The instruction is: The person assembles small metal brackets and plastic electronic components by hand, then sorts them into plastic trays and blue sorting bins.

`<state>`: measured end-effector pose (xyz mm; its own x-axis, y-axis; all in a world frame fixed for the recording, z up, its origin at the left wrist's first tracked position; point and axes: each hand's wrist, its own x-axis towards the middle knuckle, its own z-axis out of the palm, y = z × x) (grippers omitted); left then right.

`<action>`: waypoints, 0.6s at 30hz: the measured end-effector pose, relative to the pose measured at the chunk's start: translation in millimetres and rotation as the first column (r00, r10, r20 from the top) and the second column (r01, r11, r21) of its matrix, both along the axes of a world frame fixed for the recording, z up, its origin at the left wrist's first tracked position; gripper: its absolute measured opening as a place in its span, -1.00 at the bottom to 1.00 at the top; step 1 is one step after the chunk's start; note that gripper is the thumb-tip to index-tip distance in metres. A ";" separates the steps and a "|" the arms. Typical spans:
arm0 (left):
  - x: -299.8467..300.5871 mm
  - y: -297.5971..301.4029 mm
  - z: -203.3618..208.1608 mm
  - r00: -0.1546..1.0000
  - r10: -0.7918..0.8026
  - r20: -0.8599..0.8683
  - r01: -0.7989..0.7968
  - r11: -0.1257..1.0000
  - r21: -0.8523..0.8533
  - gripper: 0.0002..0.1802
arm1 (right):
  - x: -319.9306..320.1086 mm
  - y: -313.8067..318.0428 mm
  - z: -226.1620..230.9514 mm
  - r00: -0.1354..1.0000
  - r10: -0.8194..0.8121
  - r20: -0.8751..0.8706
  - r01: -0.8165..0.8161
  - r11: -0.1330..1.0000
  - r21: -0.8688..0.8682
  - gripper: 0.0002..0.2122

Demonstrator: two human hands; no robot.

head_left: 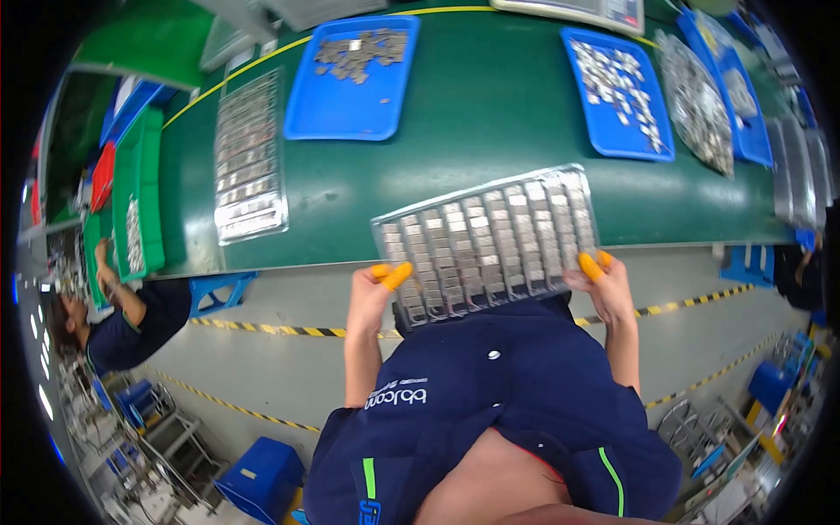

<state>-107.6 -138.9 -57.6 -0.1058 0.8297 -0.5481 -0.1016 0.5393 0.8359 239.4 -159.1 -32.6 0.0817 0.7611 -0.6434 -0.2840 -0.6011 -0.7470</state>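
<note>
A clear plastic tray (pixel 504 185), its rows filled with small silvery metal parts, is held up at the near edge of the green table, tilted with its right side farther away. My left hand (pixel 374 287) pinches its left edge, and my right hand (pixel 604 280) grips its right edge. Yellow finger cots cover some fingertips on both hands. Beyond it on the left lies a second clear tray (pixel 249 149) of similar parts. Two blue trays stand farther back: one (pixel 339 127) with a pile of flat metal pieces, the other (pixel 621 147) with scattered small whitish parts.
A bag of metal parts (pixel 697 101) lies at the right, beside another blue tray (pixel 751 140). Green bins (pixel 150 219) stand at the left end, where another person (pixel 131 328) sits. Part of a scale-like device (pixel 577 10) shows at the back. A blue stool (pixel 223 290) is under the table's edge.
</note>
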 end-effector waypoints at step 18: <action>-136.9 -1.8 16.4 0.820 0.503 0.274 -0.571 0.750 0.333 -0.80 | -243.8 311.7 58.9 0.604 0.782 0.157 -0.793 0.570 0.214 -0.73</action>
